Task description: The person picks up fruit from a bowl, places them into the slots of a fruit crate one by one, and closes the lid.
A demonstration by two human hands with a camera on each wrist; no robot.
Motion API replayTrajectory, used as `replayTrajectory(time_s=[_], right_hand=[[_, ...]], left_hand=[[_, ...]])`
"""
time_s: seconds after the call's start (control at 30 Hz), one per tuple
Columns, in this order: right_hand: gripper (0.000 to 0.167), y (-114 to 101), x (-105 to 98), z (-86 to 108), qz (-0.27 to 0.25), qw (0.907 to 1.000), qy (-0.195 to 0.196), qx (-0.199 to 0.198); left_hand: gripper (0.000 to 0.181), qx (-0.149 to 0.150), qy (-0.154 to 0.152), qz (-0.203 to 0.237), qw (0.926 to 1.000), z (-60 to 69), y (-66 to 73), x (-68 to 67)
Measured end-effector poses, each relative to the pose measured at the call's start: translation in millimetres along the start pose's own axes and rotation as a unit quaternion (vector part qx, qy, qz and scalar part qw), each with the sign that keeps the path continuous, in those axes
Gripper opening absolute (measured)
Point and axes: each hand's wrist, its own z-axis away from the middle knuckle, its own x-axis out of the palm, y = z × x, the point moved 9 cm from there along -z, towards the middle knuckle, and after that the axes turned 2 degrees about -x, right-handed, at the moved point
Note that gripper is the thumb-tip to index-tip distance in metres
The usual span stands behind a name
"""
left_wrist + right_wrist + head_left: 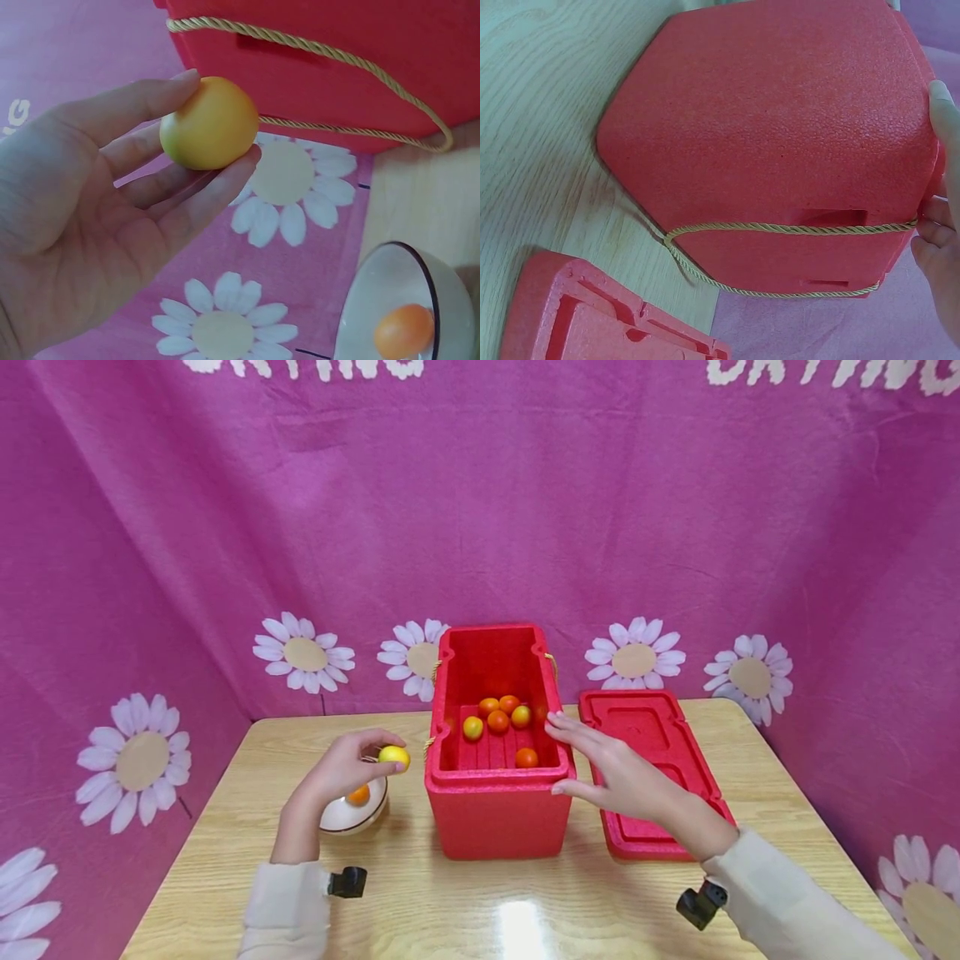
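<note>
In the head view my left hand (347,768) is raised over a white bowl (349,817), left of the red foam box. It pinches a round yellow tomato-like fruit (210,124) between thumb and fingertips. An orange fruit (358,795) sits in the bowl below. My right hand (626,774) rests on the right rim of the red box (501,822), fingers fairly straight and thumb at the near corner. Inside the box lie several red and yellow fruits, including a red one (527,758) near the front and a yellow one (472,728) at the left.
The red box lid (645,735) lies on the wooden table (405,893) right of the box, beneath my right forearm. Gold rope handles (360,64) hang on the box's sides. A purple curtain with white daisies (303,653) stands behind and at both sides.
</note>
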Motion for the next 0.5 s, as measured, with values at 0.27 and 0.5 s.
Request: replayTrajectory(time_s=[0.27,0.5], right_hand=[[0.080,0,0,-0.3,0.000,1.0000,0.000,0.002],[0.079,0,0,0.4,0.002,1.0000,0.002,0.000]], left_hand=[[0.037,0.001,-0.005,0.026,0.9996,3.0,13.5,-0.5],[0.034,0.025,0.006,0.032,0.9992,6.1,32.0,-5.0]])
